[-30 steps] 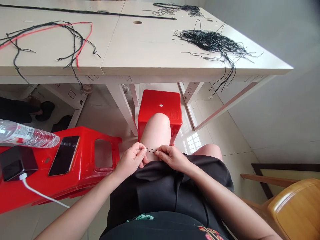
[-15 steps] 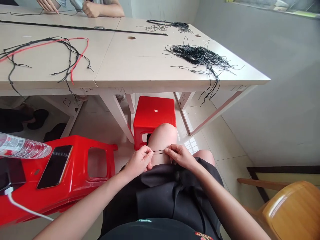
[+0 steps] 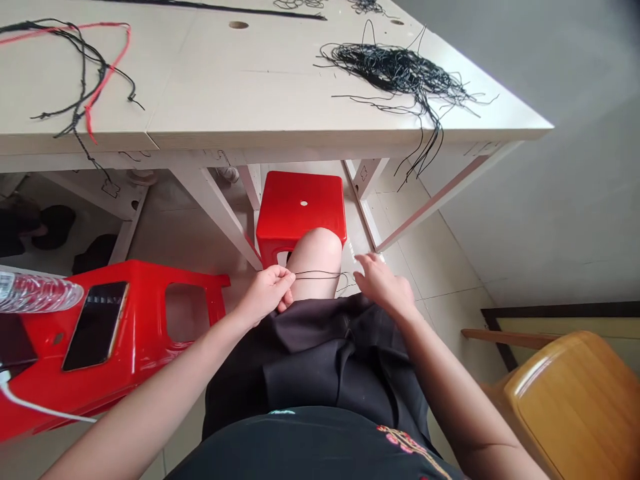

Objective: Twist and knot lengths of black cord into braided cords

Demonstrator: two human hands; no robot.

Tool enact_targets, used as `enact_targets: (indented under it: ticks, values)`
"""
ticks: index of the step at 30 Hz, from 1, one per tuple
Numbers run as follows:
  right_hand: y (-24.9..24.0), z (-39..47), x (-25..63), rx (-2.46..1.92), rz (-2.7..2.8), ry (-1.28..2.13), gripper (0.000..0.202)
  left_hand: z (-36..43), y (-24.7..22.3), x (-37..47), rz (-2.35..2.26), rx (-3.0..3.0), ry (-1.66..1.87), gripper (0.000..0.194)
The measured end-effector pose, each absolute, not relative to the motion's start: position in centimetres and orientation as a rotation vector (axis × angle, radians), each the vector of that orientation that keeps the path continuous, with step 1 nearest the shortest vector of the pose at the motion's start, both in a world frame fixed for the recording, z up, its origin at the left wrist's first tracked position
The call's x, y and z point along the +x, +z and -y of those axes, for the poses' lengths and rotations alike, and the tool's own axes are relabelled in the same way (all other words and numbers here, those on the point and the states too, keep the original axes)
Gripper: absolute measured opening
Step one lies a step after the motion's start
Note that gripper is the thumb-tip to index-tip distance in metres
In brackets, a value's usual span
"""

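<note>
Thin black cord (image 3: pixel 320 273) stretches over my bare knee in two strands, with a loose curl at its right end. My left hand (image 3: pixel 273 290) pinches it at the left. Beside the curl, my right hand (image 3: pixel 381 283) has its thumb and index finger apart, and no cord shows clearly between them. On the table (image 3: pixel 240 103) ahead lies a tangled pile of black cords (image 3: pixel 400 70), some ends hanging over the front edge. Black cords (image 3: pixel 84 67) and a red cord (image 3: pixel 113 67) lie at the table's left.
A red stool (image 3: pixel 303 203) stands beyond my knee. Another red stool (image 3: pixel 145 320) at the left holds a phone (image 3: pixel 96 325), a plastic bottle (image 3: pixel 43 293) and a dark box with a white cable. A wooden chair (image 3: pixel 575 400) is at the right, near the wall.
My right hand has opened and moved right, away from the cord and my left hand. More cord shows between the hands. The view has tilted down, so the person across the table is mostly out of frame.
</note>
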State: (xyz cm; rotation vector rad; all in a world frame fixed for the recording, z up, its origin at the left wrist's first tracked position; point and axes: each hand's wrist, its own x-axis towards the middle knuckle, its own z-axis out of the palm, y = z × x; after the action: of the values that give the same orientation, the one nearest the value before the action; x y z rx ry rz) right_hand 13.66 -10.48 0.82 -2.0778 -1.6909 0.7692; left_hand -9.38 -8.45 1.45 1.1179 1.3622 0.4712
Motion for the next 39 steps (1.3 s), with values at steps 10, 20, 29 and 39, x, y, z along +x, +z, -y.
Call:
enact_targets:
  ticks: [10,20,29,39]
  values:
    - [-1.7,9.4,3.3,-2.009,1.718,0.26,0.06,8.8,1.6,-9.4,-1.313,1.056,0.495,0.015]
    - [0.4,4.7,5.1,-2.288,1.449,0.329,0.059,5.3,2.1,-7.3,-1.258,0.922,0.512,0.019]
    - [0.7,1.6,6.6,-2.406,1.52,0.4,0.066,2.8,1.7,-6.5,-1.187,0.937,0.526,0.018]
    - [0.4,-0.8,6.0,-2.285,1.671,0.27,0.07,1.9,0.9,-7.1,-1.197,0.842,0.553,0.016]
